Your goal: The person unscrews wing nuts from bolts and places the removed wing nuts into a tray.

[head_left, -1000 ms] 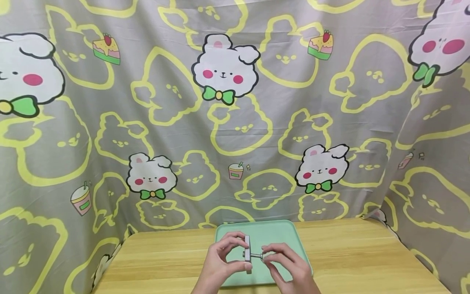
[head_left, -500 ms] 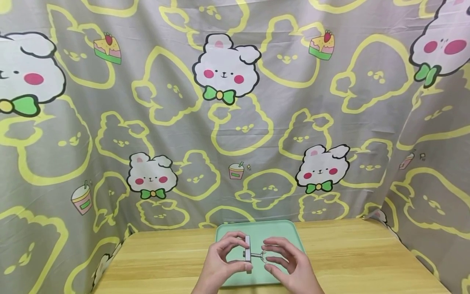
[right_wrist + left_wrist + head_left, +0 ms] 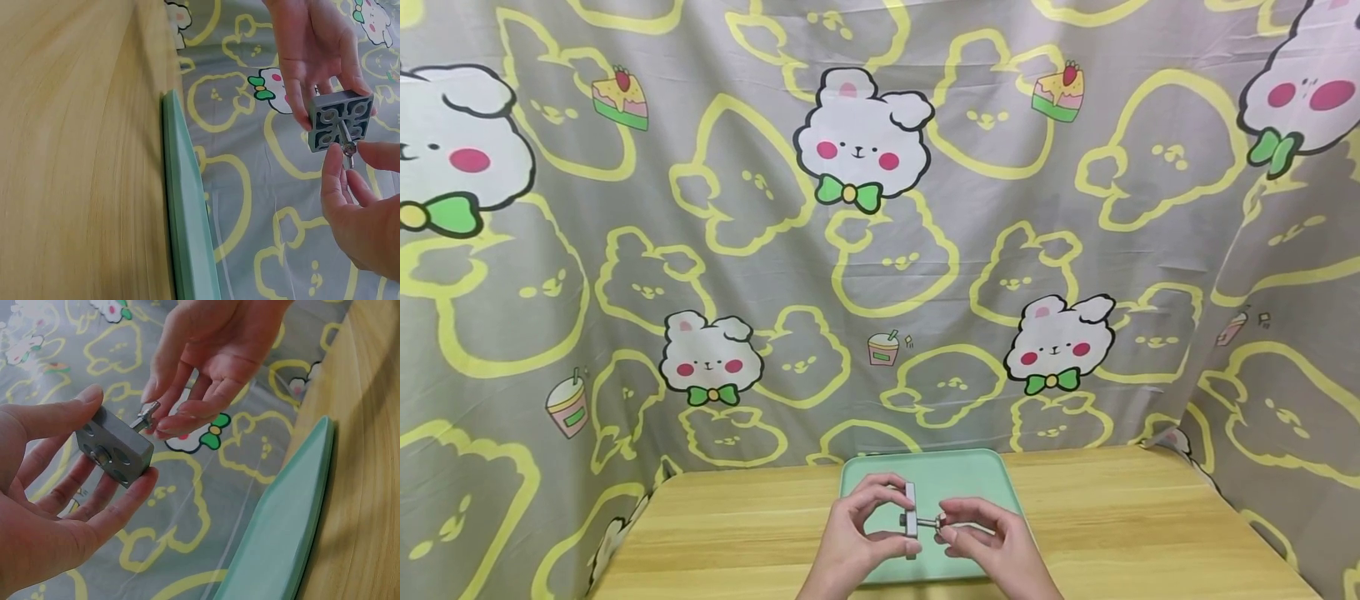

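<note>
My left hand (image 3: 852, 532) grips a grey square metal block (image 3: 115, 447) by its opposite edges, thumb on one side and fingers on the other. Round holes show on its face, and ribs show on the other side in the right wrist view. A bolt (image 3: 344, 130) passes through the block's middle, its head on the left in the head view. On the bolt's far end sits a silver wing nut (image 3: 147, 417). My right hand (image 3: 1000, 540) pinches this wing nut between thumb and fingertips, which partly hide it. Everything is held in the air above the tray.
Beneath the hands a light green tray (image 3: 940, 573) lies on the wooden table (image 3: 745, 533). A grey cloth curtain (image 3: 775, 275) printed with cartoon bears hangs behind the table and on both sides.
Half a second ago the right fingers were spread off the wing nut. They have since closed on it again. The left hand and block have barely moved.
</note>
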Demonstrator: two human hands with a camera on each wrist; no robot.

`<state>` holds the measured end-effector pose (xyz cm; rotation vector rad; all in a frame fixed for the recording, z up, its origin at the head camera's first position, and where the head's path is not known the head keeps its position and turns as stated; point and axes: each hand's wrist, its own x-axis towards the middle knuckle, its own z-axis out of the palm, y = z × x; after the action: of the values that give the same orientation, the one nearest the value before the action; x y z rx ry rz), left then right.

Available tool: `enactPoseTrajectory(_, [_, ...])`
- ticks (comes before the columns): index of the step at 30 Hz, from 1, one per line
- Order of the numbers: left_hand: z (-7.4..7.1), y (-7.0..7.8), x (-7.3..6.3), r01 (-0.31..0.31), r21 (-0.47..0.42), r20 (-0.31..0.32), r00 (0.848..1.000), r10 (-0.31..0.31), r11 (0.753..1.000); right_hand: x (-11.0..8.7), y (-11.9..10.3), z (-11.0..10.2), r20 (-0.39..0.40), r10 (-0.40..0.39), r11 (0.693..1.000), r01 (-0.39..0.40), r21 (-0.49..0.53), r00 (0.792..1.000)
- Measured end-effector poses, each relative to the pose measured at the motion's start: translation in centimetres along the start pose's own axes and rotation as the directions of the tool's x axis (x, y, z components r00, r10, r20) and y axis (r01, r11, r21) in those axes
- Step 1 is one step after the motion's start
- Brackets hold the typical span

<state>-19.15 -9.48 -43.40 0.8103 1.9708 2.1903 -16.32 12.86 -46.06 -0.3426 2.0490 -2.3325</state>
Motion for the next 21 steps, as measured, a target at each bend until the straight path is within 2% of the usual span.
enactPoseTrajectory(12, [0.09, -0.01, -0.1, 0.017, 0.021, 0.003, 1.0, -0.017, 1.0, 0.22, 0.24, -0.1, 0.007, 0.002, 1.0, -0.002, 0.011, 1.0])
enactPoseTrajectory(21, [0.15, -0.13, -0.03, 0.019, 0.005, 0.008, 1.0, -0.019, 1.0, -0.06, 0.24, 0.11, -0.016, -0.054, 0.998, 0.053, -0.031, 0.998])
